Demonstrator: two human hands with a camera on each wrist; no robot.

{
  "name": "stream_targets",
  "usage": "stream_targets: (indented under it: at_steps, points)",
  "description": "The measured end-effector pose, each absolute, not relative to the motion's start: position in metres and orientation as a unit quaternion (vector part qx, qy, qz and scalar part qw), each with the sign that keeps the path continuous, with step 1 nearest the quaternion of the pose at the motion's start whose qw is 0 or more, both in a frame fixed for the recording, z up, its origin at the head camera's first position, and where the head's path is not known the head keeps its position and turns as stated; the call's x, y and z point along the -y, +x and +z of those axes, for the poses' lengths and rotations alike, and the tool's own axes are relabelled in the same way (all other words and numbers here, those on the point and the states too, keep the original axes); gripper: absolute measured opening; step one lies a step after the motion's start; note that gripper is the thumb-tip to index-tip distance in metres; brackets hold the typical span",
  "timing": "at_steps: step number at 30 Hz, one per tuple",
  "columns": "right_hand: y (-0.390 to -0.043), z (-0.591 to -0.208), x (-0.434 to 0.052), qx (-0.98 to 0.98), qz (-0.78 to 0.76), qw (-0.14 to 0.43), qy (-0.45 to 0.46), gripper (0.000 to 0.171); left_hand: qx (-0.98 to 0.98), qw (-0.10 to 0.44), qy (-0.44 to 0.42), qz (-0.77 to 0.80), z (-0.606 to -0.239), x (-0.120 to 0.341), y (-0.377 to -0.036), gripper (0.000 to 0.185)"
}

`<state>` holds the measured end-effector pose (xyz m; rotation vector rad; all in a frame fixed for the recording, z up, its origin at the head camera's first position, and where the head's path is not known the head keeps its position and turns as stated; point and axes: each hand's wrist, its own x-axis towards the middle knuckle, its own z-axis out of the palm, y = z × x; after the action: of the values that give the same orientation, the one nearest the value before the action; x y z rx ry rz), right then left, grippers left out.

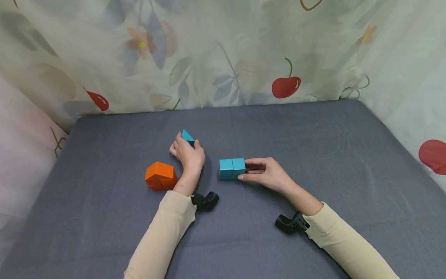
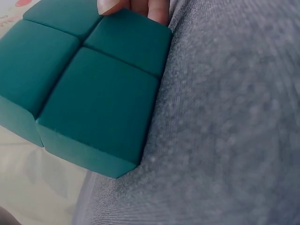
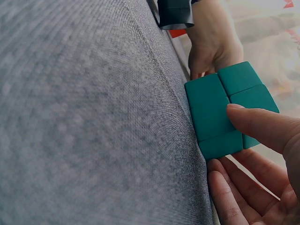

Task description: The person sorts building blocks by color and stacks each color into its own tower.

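Observation:
A block of joined blue cubes (image 1: 225, 169) stands on the grey cloth near the middle of the table. My right hand (image 1: 266, 173) pinches its right end, the thumb on the near side and the fingers on the far side. In the right wrist view the block (image 3: 211, 110) looks teal, with seams between its pieces. Farther back and to the left, my left hand (image 1: 189, 154) holds a blue triangular block (image 1: 187, 136) between thumb and fingers; the hand hides its lower part. The left wrist view shows the cube block (image 2: 98, 103) close up.
An orange angular block (image 1: 160, 176) rests on the cloth just left of my left wrist. Black wrist cameras (image 1: 205, 200) sit on both forearms. A patterned curtain (image 1: 226, 54) hangs along the table's back edge and sides.

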<state>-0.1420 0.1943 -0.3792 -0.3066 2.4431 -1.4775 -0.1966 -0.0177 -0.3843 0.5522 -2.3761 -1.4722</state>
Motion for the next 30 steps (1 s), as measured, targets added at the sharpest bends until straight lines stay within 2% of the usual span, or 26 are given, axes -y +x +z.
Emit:
stream_targets:
  at_steps: [13, 22, 30]
  points:
    - [-0.141, -0.380, -0.196, -0.845, -0.506, 0.132, -0.114, 0.052, 0.809, 0.154, 0.173, -0.540, -0.388, 0.014, -0.193, 0.049]
    - [-0.142, -0.380, -0.196, -0.844, -0.506, 0.126, -0.121, 0.052, 0.782, 0.141, 0.164, -0.584, -0.380, 0.013, -0.189, 0.055]
    - [-0.142, -0.379, -0.194, -0.841, -0.512, 0.131, -0.114, 0.052, 0.767, 0.152, 0.135, -0.609, -0.376, 0.011, -0.184, 0.036]
